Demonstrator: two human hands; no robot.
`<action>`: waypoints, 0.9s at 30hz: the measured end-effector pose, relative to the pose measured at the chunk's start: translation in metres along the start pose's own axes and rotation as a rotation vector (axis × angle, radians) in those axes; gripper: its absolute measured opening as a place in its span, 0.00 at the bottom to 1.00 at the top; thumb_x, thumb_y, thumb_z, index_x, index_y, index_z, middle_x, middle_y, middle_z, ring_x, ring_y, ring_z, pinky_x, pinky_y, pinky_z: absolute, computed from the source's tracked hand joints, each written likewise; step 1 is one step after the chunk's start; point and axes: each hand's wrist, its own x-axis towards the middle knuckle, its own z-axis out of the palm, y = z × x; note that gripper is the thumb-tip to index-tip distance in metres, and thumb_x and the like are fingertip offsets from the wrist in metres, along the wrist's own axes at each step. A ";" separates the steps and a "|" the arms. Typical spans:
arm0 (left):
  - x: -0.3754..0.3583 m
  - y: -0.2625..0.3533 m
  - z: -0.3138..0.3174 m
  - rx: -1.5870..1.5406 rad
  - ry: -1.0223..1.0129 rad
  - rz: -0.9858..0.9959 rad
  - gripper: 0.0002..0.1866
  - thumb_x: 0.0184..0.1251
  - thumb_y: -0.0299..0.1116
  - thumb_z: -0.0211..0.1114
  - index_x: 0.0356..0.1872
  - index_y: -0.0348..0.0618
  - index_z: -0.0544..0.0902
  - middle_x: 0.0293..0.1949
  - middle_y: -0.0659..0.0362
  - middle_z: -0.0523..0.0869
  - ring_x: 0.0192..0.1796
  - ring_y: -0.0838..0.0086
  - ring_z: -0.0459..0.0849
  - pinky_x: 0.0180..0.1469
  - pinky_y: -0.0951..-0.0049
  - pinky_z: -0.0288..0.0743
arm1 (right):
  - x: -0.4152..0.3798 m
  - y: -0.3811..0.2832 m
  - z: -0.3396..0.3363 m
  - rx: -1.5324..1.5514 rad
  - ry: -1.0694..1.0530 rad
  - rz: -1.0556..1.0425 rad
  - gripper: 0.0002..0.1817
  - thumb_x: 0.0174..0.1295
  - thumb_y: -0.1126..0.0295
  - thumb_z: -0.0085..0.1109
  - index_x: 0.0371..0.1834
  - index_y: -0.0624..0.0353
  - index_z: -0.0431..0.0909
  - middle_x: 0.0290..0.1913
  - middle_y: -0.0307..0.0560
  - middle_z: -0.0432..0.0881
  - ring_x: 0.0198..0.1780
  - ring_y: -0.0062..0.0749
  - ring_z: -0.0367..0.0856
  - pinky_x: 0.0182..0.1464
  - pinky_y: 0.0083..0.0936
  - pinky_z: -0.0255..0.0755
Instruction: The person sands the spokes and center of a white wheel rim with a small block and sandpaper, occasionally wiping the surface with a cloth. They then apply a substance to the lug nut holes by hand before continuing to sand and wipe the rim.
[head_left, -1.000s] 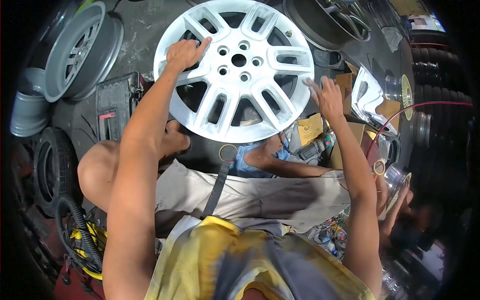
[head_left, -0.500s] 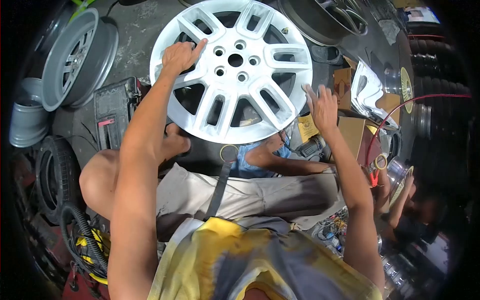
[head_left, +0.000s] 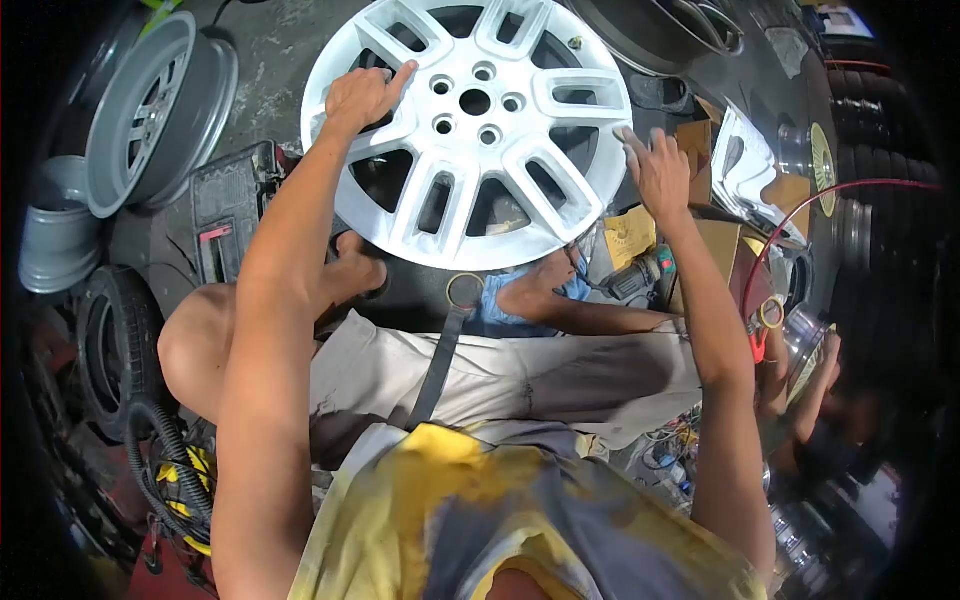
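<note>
A white-coated alloy wheel (head_left: 400, 228) lies face up before my crossed legs, its double spokes and centre bore showing. My left hand (head_left: 362, 100) is at its left side, with fingers curled over a spoke and into the opening beside it. One digit stretches along the spoke towards the hub. At the wheel's right edge is my right hand (head_left: 662, 175), fingers apart and slightly bent, fingertips right at the outer rim. A power tool (head_left: 635, 282) lies below that hand, near my foot.
Grey wheels (head_left: 140, 130) stand on the left, above a tyre (head_left: 112, 350). A tool case (head_left: 225, 215) sits beside my left arm. Cardboard boxes (head_left: 715, 245) and a red hose (head_left: 840, 188) are on the right. Another person's arm (head_left: 818, 385) shows at far right.
The wheel sits slightly higher in view. My right hand has moved farther up along the rim; my left hand keeps its place on the spoke.
</note>
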 end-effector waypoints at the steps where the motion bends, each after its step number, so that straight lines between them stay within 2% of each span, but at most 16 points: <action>1: 0.004 -0.002 0.001 -0.031 0.046 0.015 0.49 0.76 0.75 0.36 0.37 0.37 0.93 0.35 0.45 0.92 0.43 0.53 0.91 0.51 0.53 0.82 | 0.010 0.003 0.000 -0.052 0.003 -0.022 0.25 0.67 0.61 0.64 0.69 0.39 0.81 0.46 0.45 0.74 0.46 0.42 0.77 0.44 0.41 0.74; 3: 0.005 -0.002 0.000 -0.018 0.020 0.002 0.49 0.76 0.75 0.36 0.36 0.37 0.93 0.35 0.45 0.92 0.44 0.53 0.91 0.52 0.53 0.81 | 0.000 -0.002 -0.004 -0.118 -0.016 -0.096 0.23 0.68 0.59 0.64 0.68 0.39 0.82 0.47 0.44 0.74 0.46 0.40 0.77 0.44 0.40 0.74; 5: 0.005 -0.003 -0.002 -0.014 -0.011 -0.025 0.50 0.76 0.75 0.36 0.36 0.37 0.92 0.35 0.44 0.92 0.44 0.52 0.91 0.52 0.52 0.81 | -0.015 -0.005 -0.006 -0.013 -0.144 -0.235 0.22 0.68 0.57 0.64 0.65 0.38 0.83 0.48 0.43 0.74 0.50 0.35 0.77 0.43 0.37 0.73; 6: 0.005 -0.003 0.001 -0.016 -0.002 -0.021 0.49 0.76 0.75 0.36 0.36 0.37 0.92 0.35 0.45 0.92 0.44 0.52 0.91 0.53 0.52 0.81 | -0.010 0.003 -0.014 -0.031 -0.100 -0.270 0.22 0.68 0.57 0.64 0.66 0.39 0.83 0.48 0.43 0.74 0.50 0.35 0.77 0.44 0.37 0.74; 7: 0.005 -0.001 0.000 -0.010 0.008 -0.009 0.49 0.76 0.75 0.36 0.37 0.37 0.92 0.35 0.45 0.92 0.44 0.53 0.91 0.54 0.52 0.81 | -0.003 0.005 -0.015 -0.026 -0.106 -0.262 0.22 0.68 0.57 0.64 0.66 0.39 0.83 0.48 0.43 0.74 0.50 0.35 0.77 0.44 0.37 0.74; 9: 0.003 0.001 -0.004 -0.006 -0.006 -0.003 0.49 0.76 0.74 0.36 0.36 0.36 0.92 0.34 0.45 0.92 0.43 0.53 0.91 0.53 0.52 0.81 | 0.017 0.006 -0.010 -0.160 -0.112 -0.075 0.23 0.68 0.56 0.65 0.67 0.37 0.83 0.48 0.42 0.75 0.50 0.37 0.78 0.46 0.36 0.76; 11: 0.003 -0.002 -0.005 -0.007 -0.019 0.012 0.49 0.76 0.75 0.37 0.35 0.36 0.92 0.34 0.45 0.92 0.43 0.53 0.91 0.52 0.51 0.81 | 0.010 -0.001 0.005 -0.158 -0.096 -0.085 0.23 0.68 0.55 0.64 0.67 0.34 0.82 0.46 0.42 0.75 0.49 0.38 0.78 0.46 0.35 0.77; 13: 0.004 -0.001 -0.007 -0.021 -0.006 0.009 0.51 0.75 0.76 0.37 0.37 0.35 0.92 0.35 0.43 0.92 0.43 0.51 0.91 0.52 0.51 0.81 | -0.005 -0.003 0.003 0.146 -0.131 -0.401 0.21 0.70 0.56 0.61 0.67 0.32 0.83 0.47 0.43 0.76 0.48 0.38 0.79 0.45 0.35 0.77; 14: 0.001 -0.001 -0.006 -0.023 -0.001 0.019 0.52 0.73 0.78 0.37 0.39 0.33 0.92 0.36 0.40 0.91 0.44 0.49 0.91 0.52 0.50 0.81 | -0.003 0.002 -0.003 0.127 -0.236 -0.390 0.22 0.73 0.57 0.59 0.69 0.37 0.82 0.49 0.47 0.76 0.49 0.42 0.78 0.49 0.40 0.76; 15: 0.000 -0.002 -0.002 -0.023 -0.008 0.014 0.52 0.73 0.78 0.37 0.39 0.33 0.92 0.36 0.40 0.91 0.44 0.49 0.91 0.52 0.50 0.81 | 0.006 0.004 -0.014 0.132 -0.242 -0.394 0.22 0.73 0.57 0.59 0.69 0.37 0.82 0.49 0.47 0.76 0.49 0.42 0.78 0.49 0.40 0.76; 17: 0.003 -0.003 -0.001 -0.035 0.030 0.023 0.53 0.73 0.78 0.38 0.37 0.32 0.92 0.35 0.40 0.91 0.42 0.48 0.91 0.51 0.50 0.81 | 0.032 0.010 -0.024 -0.050 -0.314 -0.204 0.21 0.72 0.57 0.60 0.68 0.37 0.82 0.51 0.48 0.76 0.52 0.43 0.78 0.54 0.40 0.77; 18: 0.003 -0.003 -0.001 -0.031 0.031 0.029 0.53 0.73 0.78 0.38 0.37 0.32 0.92 0.35 0.40 0.91 0.42 0.48 0.91 0.51 0.50 0.81 | 0.035 0.009 -0.017 0.027 -0.253 -0.229 0.20 0.73 0.58 0.58 0.67 0.39 0.83 0.52 0.52 0.78 0.54 0.48 0.80 0.58 0.40 0.77; 19: 0.004 -0.002 -0.002 -0.017 0.004 0.033 0.51 0.74 0.77 0.37 0.35 0.34 0.92 0.34 0.42 0.91 0.42 0.50 0.91 0.50 0.51 0.81 | 0.025 0.009 -0.007 0.026 -0.252 -0.219 0.20 0.73 0.58 0.58 0.67 0.39 0.83 0.52 0.52 0.78 0.54 0.48 0.80 0.58 0.40 0.77; 21: 0.006 -0.002 -0.005 -0.011 -0.018 0.021 0.49 0.76 0.75 0.37 0.32 0.36 0.91 0.33 0.44 0.92 0.41 0.52 0.92 0.50 0.52 0.81 | 0.007 0.002 0.007 0.289 -0.259 -0.467 0.17 0.71 0.58 0.60 0.61 0.39 0.87 0.56 0.53 0.78 0.56 0.47 0.81 0.60 0.42 0.77; 23: 0.002 -0.001 -0.003 0.010 0.024 0.011 0.50 0.75 0.76 0.37 0.33 0.36 0.92 0.32 0.45 0.92 0.42 0.52 0.92 0.51 0.52 0.81 | -0.007 0.006 0.008 0.391 -0.287 -0.423 0.16 0.72 0.58 0.59 0.59 0.43 0.87 0.57 0.56 0.78 0.57 0.50 0.80 0.60 0.42 0.77; 27: 0.005 -0.002 0.000 0.011 0.003 0.008 0.50 0.75 0.76 0.37 0.35 0.37 0.92 0.33 0.45 0.92 0.43 0.52 0.92 0.53 0.52 0.81 | 0.012 0.010 -0.011 0.306 -0.381 -0.386 0.16 0.73 0.57 0.58 0.59 0.44 0.87 0.56 0.53 0.77 0.57 0.48 0.80 0.60 0.42 0.77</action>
